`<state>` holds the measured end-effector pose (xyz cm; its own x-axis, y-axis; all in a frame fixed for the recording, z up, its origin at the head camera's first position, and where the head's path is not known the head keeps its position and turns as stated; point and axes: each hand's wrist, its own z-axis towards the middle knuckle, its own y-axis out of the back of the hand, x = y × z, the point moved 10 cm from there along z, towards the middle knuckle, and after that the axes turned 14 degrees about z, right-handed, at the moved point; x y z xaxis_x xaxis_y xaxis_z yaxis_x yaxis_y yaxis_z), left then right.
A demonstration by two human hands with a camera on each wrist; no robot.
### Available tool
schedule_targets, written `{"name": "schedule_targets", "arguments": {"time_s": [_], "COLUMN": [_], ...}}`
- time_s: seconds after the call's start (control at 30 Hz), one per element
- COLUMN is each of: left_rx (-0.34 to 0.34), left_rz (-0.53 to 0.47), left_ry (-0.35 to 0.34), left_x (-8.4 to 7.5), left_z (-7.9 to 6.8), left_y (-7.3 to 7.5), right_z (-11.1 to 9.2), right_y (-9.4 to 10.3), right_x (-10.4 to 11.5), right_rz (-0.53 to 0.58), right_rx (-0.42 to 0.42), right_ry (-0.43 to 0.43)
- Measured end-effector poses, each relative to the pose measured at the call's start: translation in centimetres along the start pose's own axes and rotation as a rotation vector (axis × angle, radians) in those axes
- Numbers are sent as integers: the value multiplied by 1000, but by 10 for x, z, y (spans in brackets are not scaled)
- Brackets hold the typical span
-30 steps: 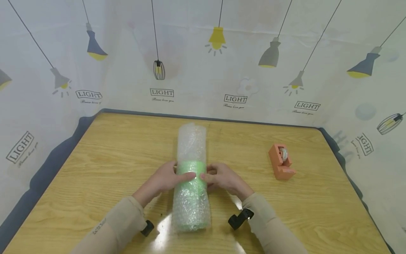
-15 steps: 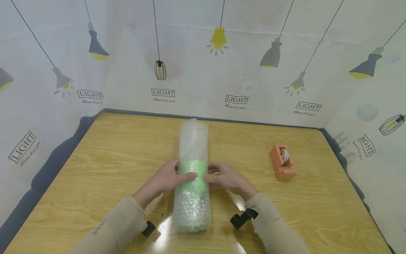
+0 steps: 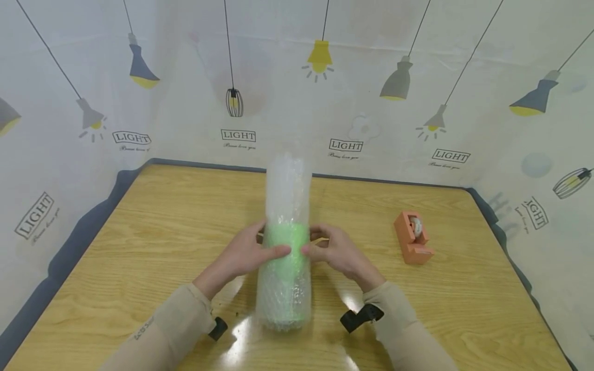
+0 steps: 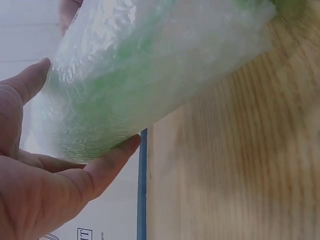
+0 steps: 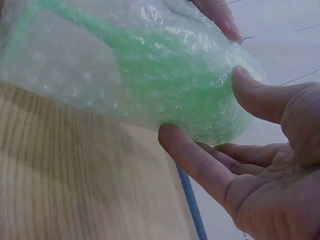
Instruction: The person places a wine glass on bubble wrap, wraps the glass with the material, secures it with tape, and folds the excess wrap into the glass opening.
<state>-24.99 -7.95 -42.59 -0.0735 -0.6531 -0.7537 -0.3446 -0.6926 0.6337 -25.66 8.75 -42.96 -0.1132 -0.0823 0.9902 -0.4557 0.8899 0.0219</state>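
Observation:
A long bundle of clear bubble wrap (image 3: 286, 193) stands in front of me at the middle of the table, with something green (image 3: 283, 268) showing through it. What the green thing is stays blurred under the wrap. My left hand (image 3: 243, 249) grips the bundle's left side, its thumb on top and fingers underneath. On the opposite side my right hand (image 3: 341, 251) holds it the same way, the two thumb tips close together. Both wrist views show a gap between the bundle (image 4: 115, 85) and the wooden table where the hands hold it. Its far end is tilted up.
An orange tape dispenser (image 3: 412, 242) with a roll of tape (image 3: 415, 225) sits on the right of the wooden table (image 3: 176, 206). A cloth backdrop (image 3: 283, 77) printed with lamps surrounds the back and sides. Dark straps (image 3: 361, 318) sit at the wrists.
Both hands have raised the bubble-wrapped bundle, its far end rising toward the backdrop. The grip looks the same. The tape dispenser has stayed put on the table.

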Motion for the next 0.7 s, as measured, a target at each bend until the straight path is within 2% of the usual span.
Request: {"name": "schedule_targets", "arguments": {"time_s": [0.17,0.33,0.7], "left_rx": [-33,-70,-144], "left_rz": [3,-18,-68], "left_ry": [-56,-112,-122], "left_x": [-11,-22,-35], "left_z": [0,0,-1], "left_y": [7,14,23], "right_z": [-2,-5,-12], "right_y": [4,9,15], "right_x": [13,27,46], "right_rz": [-18,-42,-70], "right_rx": [-50,-85,-123], "right_ry": [42,128,254]}}
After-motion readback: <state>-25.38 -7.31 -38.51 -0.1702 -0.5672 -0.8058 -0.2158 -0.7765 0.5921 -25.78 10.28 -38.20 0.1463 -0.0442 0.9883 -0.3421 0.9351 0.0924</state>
